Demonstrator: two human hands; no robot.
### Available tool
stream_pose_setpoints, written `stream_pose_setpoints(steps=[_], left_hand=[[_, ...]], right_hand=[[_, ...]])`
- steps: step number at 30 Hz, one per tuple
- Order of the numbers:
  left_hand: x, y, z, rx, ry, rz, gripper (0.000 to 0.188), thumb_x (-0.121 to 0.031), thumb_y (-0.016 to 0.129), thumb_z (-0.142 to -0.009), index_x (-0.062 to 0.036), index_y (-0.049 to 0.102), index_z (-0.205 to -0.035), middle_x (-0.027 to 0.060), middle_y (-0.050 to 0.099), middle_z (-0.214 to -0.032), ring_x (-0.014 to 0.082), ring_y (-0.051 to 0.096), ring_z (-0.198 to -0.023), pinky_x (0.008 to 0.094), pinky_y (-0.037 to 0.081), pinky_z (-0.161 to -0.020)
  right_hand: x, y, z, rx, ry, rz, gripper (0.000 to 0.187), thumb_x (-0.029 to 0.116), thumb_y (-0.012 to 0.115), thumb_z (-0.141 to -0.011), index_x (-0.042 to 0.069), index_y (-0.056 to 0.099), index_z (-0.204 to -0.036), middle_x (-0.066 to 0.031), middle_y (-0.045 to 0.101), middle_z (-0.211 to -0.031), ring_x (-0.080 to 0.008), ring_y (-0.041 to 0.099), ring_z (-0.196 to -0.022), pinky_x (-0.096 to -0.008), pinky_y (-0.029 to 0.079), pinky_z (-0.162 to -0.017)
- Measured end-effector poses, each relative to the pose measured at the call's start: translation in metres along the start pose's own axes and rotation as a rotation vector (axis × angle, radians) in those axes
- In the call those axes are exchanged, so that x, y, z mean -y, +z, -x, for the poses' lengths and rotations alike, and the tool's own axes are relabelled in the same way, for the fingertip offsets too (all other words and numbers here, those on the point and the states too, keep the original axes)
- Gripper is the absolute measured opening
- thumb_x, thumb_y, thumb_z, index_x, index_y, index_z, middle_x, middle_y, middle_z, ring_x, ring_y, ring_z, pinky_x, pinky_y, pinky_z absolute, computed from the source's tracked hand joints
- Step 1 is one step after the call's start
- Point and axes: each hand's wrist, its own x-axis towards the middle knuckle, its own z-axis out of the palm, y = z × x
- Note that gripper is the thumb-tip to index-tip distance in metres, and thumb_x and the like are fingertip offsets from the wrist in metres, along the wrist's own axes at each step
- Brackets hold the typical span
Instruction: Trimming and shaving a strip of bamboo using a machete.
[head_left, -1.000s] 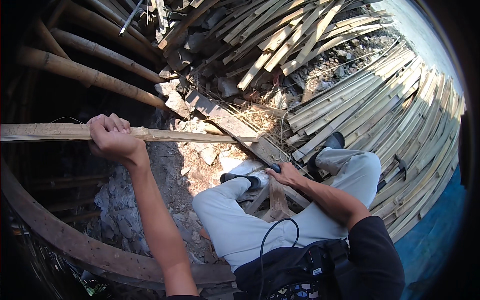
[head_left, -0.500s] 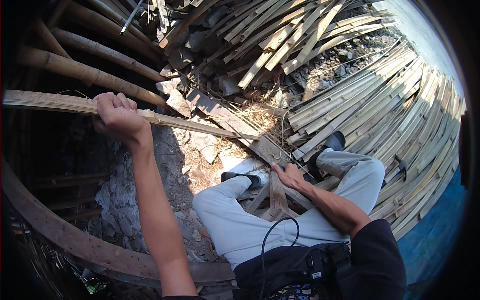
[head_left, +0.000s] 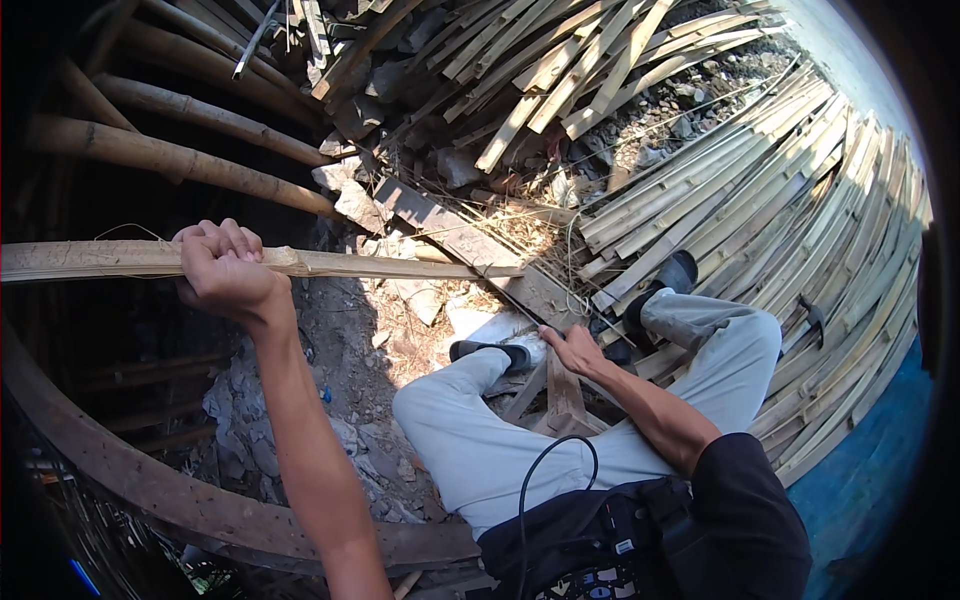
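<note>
My left hand [head_left: 232,268] is raised at the left, closed around a long split bamboo strip [head_left: 370,266]. The strip runs nearly level, and its right end lies across a weathered wooden plank [head_left: 440,222]. By my knees, my right hand [head_left: 573,350] is closed on a thin, dark, blade-like tool [head_left: 508,298], seen almost edge-on. That tool points up and left toward the strip's end, close to the plank. Its grip is hidden in my fingers.
Split bamboo strips [head_left: 730,215] lie in a broad pile at right, with a dark-headed tool [head_left: 812,318] on them. More strips [head_left: 570,70] lie at the top. Bamboo poles [head_left: 190,165] stand over a dark gap at left. Broken stones [head_left: 360,205] surround the plank.
My left hand has lowered slightly, and the strip's left end has dropped, so the strip lies more level. My right hand stays near the plank's lower end.
</note>
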Motion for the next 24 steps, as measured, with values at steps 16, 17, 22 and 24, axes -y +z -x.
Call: stream_pose_setpoints(steps=[16, 17, 22, 24], left_hand=[[-0.012, -0.012, 0.006, 0.028, 0.021, 0.039, 0.013, -0.003, 0.038, -0.072, -0.0094, 0.031, -0.063, -0.0009, 0.024, -0.053, 0.0079, 0.022, -0.039, 0.0213, 0.022, -0.037], [-0.013, -0.007, 0.009, 0.013, 0.018, 0.021, 0.013, -0.003, 0.038, -0.072, -0.0096, 0.030, -0.063, -0.0008, 0.024, -0.053, 0.0079, 0.022, -0.039, 0.0211, 0.022, -0.037], [-0.013, 0.004, 0.023, 0.032, 0.037, -0.012, 0.012, -0.003, 0.036, -0.071, -0.0091, 0.031, -0.062, -0.0002, 0.024, -0.053, 0.0080, 0.020, -0.039, 0.0209, 0.021, -0.036], [-0.017, 0.008, 0.027, 0.042, 0.032, -0.010, 0.012, -0.003, 0.036, -0.071, -0.0092, 0.031, -0.062, -0.0004, 0.024, -0.052, 0.0080, 0.020, -0.039, 0.0209, 0.021, -0.037]], right_hand=[[0.076, -0.015, 0.048, -0.184, -0.530, -0.358, 0.060, 0.051, 0.053, -0.088, -0.007, 0.064, -0.075, -0.0230, 0.055, -0.056, -0.0325, 0.052, -0.051, -0.0426, 0.043, -0.055], [0.054, -0.003, 0.037, -0.147, -0.480, -0.342, 0.060, 0.051, 0.052, -0.088, -0.007, 0.066, -0.080, -0.0266, 0.059, -0.063, -0.0361, 0.060, -0.058, -0.0425, 0.046, -0.060], [-0.054, 0.013, -0.026, 0.192, 0.278, -0.069, 0.072, 0.057, 0.046, -0.088, -0.012, 0.067, -0.085, -0.0322, 0.065, -0.087, -0.0406, 0.065, -0.093, -0.0454, 0.052, -0.080], [-0.080, 0.026, -0.018, -0.002, 0.223, 0.140, 0.073, 0.058, 0.046, -0.087, -0.011, 0.066, -0.075, -0.0281, 0.065, -0.075, -0.0385, 0.067, -0.078, -0.0446, 0.053, -0.073]])
